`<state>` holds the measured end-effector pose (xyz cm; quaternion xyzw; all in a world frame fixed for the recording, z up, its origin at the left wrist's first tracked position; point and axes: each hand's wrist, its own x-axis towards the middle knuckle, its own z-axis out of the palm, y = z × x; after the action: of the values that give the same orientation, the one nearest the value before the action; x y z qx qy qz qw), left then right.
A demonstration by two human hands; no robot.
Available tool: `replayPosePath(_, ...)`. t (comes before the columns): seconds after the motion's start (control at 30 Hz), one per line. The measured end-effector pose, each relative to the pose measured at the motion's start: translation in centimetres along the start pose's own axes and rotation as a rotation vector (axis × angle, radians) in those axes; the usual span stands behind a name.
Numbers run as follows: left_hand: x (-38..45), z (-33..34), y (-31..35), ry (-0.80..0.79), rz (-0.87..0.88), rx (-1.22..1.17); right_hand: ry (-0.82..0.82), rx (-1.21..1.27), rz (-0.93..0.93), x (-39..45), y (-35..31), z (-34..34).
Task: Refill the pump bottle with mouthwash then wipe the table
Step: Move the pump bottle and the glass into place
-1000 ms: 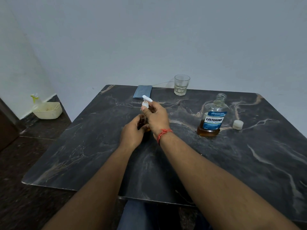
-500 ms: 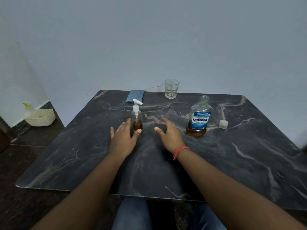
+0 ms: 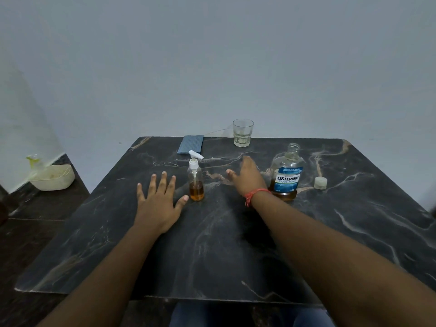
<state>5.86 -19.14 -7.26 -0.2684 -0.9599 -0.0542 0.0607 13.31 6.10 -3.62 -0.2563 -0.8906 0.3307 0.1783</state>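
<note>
The pump bottle [image 3: 195, 179] stands upright at the middle of the frame on the dark table [image 3: 212, 244], its long axis vertical, white spout pointing right, amber liquid in its lower third. A second ago both hands were wrapped round it; now they're off. The left hand [image 3: 158, 202] lies flat and spread just left of it, empty. The right hand [image 3: 247, 177], open, reaches past it toward the uncapped mouthwash bottle [image 3: 286, 175], whose cap [image 3: 320, 182] sits to its right.
</note>
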Motion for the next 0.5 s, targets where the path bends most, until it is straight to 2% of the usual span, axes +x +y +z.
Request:
replayPosePath(0.3,2.1,1.2,-0.4,0.078,0.036,-0.012,0.304,0.23,0.216,12.7,-0.9,2.3)
replayPosePath(0.5,3.0,1.8,-0.8,0.059,0.024,-0.016,0.415,0.283,0.345,19.3,-1.2,4.7)
